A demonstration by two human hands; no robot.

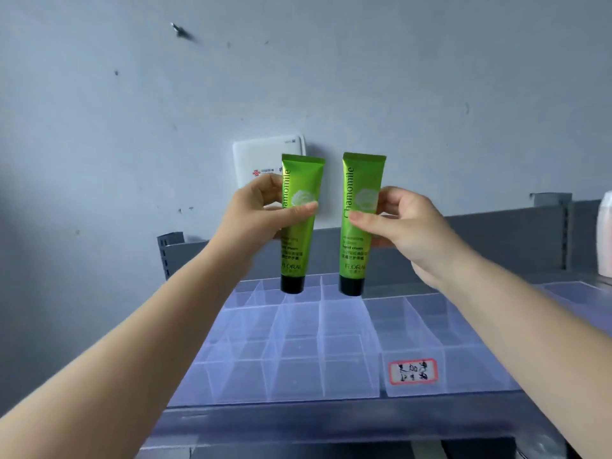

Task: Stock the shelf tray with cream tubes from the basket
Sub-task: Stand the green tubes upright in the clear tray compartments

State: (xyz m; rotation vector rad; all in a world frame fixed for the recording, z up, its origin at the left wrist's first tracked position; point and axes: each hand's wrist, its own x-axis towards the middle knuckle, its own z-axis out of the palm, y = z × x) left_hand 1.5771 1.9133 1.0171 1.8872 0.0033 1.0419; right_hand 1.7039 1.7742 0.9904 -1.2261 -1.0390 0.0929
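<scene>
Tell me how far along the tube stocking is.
Nothing looks stocked yet: every compartment of the clear tray that shows is empty. In hand: the left hand and right hand each hold a green tube upright, cap down, above the back row. Left: lowering both in. The basket is out of view.

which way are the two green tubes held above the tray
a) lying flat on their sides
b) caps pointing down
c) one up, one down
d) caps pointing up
b: the left hand and right hand each hold a green tube upright, left tube and right tube, black caps at the bottom, above the clear tray.
</scene>
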